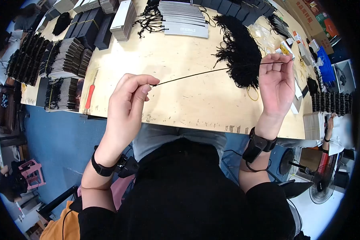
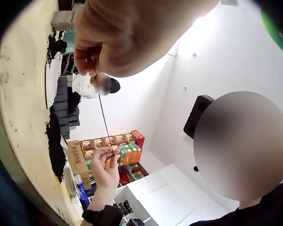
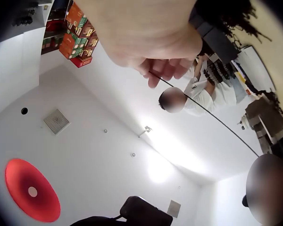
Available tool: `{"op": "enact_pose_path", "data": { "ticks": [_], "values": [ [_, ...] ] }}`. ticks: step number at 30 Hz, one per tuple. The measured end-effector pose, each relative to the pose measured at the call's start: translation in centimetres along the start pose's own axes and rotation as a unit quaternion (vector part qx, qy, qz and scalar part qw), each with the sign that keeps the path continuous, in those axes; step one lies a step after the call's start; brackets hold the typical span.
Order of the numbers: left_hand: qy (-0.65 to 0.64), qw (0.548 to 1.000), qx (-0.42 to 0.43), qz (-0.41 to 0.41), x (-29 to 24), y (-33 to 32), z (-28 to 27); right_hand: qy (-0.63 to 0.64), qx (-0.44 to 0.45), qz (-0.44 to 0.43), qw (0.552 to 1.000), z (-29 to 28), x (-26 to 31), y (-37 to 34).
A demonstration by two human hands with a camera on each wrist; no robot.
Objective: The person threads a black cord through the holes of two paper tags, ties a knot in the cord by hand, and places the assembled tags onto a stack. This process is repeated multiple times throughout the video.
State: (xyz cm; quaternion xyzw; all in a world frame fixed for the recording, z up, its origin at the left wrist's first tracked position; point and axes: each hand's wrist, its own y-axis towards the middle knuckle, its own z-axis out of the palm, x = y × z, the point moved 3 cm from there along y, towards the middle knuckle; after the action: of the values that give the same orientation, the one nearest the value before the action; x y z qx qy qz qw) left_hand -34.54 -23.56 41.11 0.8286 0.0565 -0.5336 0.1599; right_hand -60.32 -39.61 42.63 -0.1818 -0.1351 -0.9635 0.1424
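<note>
A thin black cord [image 1: 192, 75] stretches between both hands above the table, nearly straight and rising toward the right. My left hand [image 1: 126, 100] pinches one end between thumb and index finger, where a small knot shows. At the other end, my right hand [image 1: 278, 86] pinches the cord between thumb and fingertips, palm turned up toward the head camera. The right wrist view shows the cord [image 3: 217, 117] running taut away from the fingers. Behind the cord lies a thick bundle of black cords [image 1: 238, 48], close to the right hand.
A stack of grey printed cards [image 1: 186, 30] with black strings lies at the back of the wooden table [image 1: 180, 106]. Corded card stacks [image 1: 66, 58] and dark boxes [image 1: 86, 26] stand at the left, near a red-handled tool [image 1: 90, 96]. A blue bin [image 1: 326, 66] is at the right.
</note>
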Motion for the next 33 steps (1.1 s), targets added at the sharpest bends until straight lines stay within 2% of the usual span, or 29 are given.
{"op": "enact_pose_path", "data": {
  "ticks": [2,3,4,5,6,7,8,10,11,13,14,15,16,17,18,20,23,26,28,30,32,33],
  "values": [
    [0.002,1.000,-0.003,-0.008,0.0,-0.1,0.1,0.032,0.015,-0.012,0.999,0.7,0.2,-0.1],
    [0.025,1.000,0.007,-0.015,-0.2,-0.1,0.2,0.050,-0.027,-0.001,0.998,1.3,0.2,-0.2],
    [0.047,0.999,0.017,-0.022,-0.3,-0.1,0.2,0.050,-0.028,-0.001,0.998,1.7,0.1,-0.3],
    [0.047,0.998,0.017,-0.022,-0.2,-0.2,0.3,0.084,0.045,0.047,0.994,2.4,-0.3,-0.4],
    [0.103,0.994,0.018,0.012,-0.1,-0.2,0.4,0.118,0.117,0.095,0.982,3.2,-0.7,-0.6],
    [0.158,0.986,0.020,0.046,-0.1,-0.2,0.6,0.116,0.090,0.079,0.986,3.9,-0.9,-0.8],
    [0.158,0.986,0.021,0.046,0.2,-0.2,0.7,0.116,0.089,0.078,0.986,3.9,-0.7,-0.8],
    [0.223,0.969,-0.013,0.108,0.3,-0.2,0.7,0.055,0.165,0.094,0.980,4.3,-0.6,-0.9],
    [0.224,0.969,-0.012,0.108,0.3,-0.3,0.7,0.055,0.165,0.093,0.980,4.3,-0.4,-0.9],
    [0.042,0.998,-0.013,-0.049,1.0,-0.6,0.4,-0.052,0.138,0.063,0.987,4.1,-0.2,-0.9],
    [0.042,0.998,-0.013,-0.049,1.0,-0.5,0.3,-0.051,0.138,0.063,0.987,4.3,-0.6,-1.0],
    [-0.091,0.993,-0.008,-0.069,1.2,-0.4,0.3,-0.272,0.067,0.000,0.960,4.2,-1.3,-1.0],
    [-0.222,0.971,-0.004,-0.088,1.3,-0.4,0.3,-0.478,-0.007,-0.063,0.876,4.1,-1.5,-1.1],
    [-0.266,0.957,-0.031,-0.108,0.7,-0.3,0.5,-0.487,0.033,-0.037,0.872,3.9,-2.1,-1.2],
    [-0.266,0.957,-0.033,-0.108,0.6,-0.3,0.4,-0.487,0.034,-0.036,0.872,3.9,-2.7,-1.4],
    [-0.313,0.939,-0.025,-0.142,0.6,-0.4,0.5,-0.514,0.061,0.042,0.855,4.3,-4.8,-2.2],
    [-0.364,0.915,-0.018,-0.174,0.2,-0.5,0.9,-0.457,0.071,0.124,0.878,4.5,-7.2,-2.9],
    [-0.375,0.908,-0.024,-0.183,0.0,-0.5,1.2,-0.422,0.083,0.127,0.894,4.1,-8.2,-3.3],
    [-0.376,0.909,-0.022,-0.182,0.4,-0.5,1.2,-0.413,0.051,0.141,0.898,4.4,-9.0,-3.9],
    [-0.376,0.909,-0.018,-0.180,0.7,-0.4,1.2,-0.443,0.088,0.101,0.887,4.3,-9.9,-4.4],
    [-0.381,0.905,-0.005,-0.188,1.0,-0.3,1.2,-0.432,0.066,0.099,0.894,4.4,-10.5,-4.7],
    [-0.381,0.905,-0.005,-0.188,0.9,-0.3,1.3,-0.462,0.077,0.106,0.877,4.3,-10.8,-4.8]
  ]
}}
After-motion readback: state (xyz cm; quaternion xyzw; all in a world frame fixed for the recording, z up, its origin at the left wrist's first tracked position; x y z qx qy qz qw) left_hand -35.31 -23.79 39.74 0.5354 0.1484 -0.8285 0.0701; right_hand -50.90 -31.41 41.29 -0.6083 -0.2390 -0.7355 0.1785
